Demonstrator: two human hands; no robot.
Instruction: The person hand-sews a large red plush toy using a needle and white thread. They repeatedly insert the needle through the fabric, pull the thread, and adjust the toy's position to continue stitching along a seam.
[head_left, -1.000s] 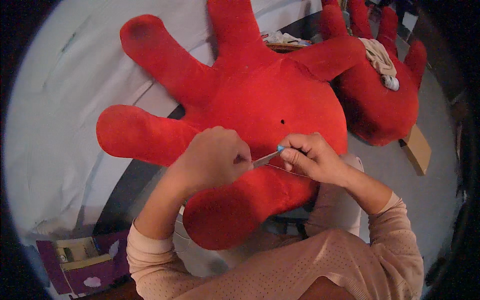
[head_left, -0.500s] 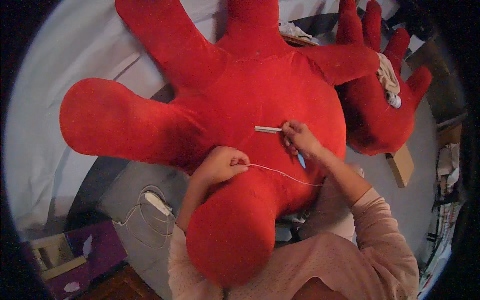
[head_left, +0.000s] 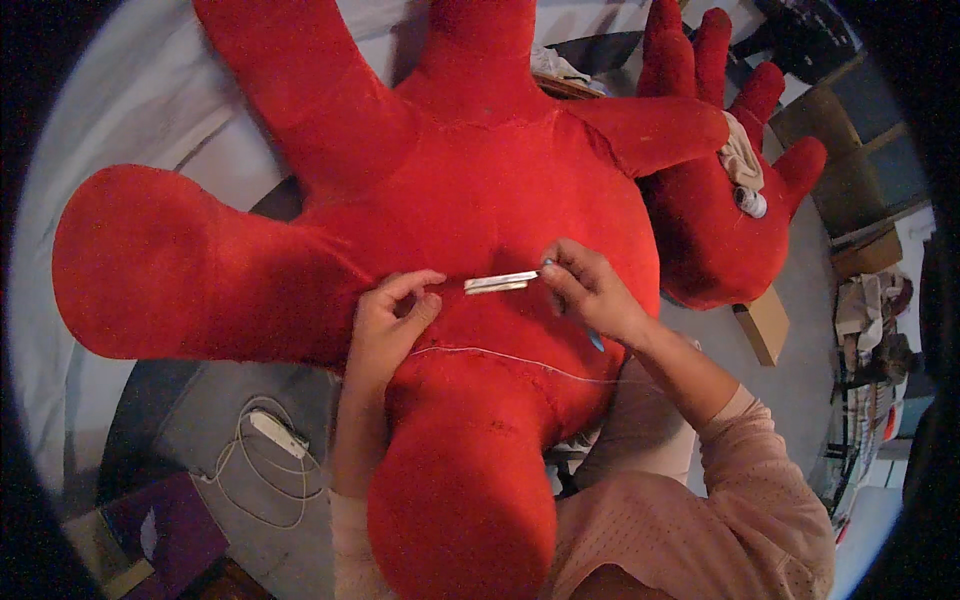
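Note:
A large red, plush-covered shape (head_left: pixel 480 200) with several thick, rounded lobes like fingers lies across my lap and fills the middle. Between my hands is a slim silver, bar-like tool (head_left: pixel 490 284), its right end pinched in my right hand (head_left: pixel 590 290). A blue tip (head_left: pixel 597 342) shows below that hand; I cannot tell if it is part of the tool. My left hand (head_left: pixel 395 315) rests on the red fabric, thumb and forefinger apart, holding nothing. A thin white cord (head_left: pixel 490 352) runs over the red surface from beside my left hand rightward, under my right forearm.
A second red, fingered shape (head_left: pixel 715 220) lies at the right, with beige cloth (head_left: pixel 740 160) and a white spool-like roll (head_left: pixel 750 201) on it. A cardboard box (head_left: pixel 763 325) is beneath. On the floor at left are a white power strip (head_left: pixel 278 433) with looped cable and a purple box (head_left: pixel 170 530).
My left hand has let go of the white cord and moved left and up, fingers apart. The silver tool has shifted left and down with my right hand. The view has moved slightly.

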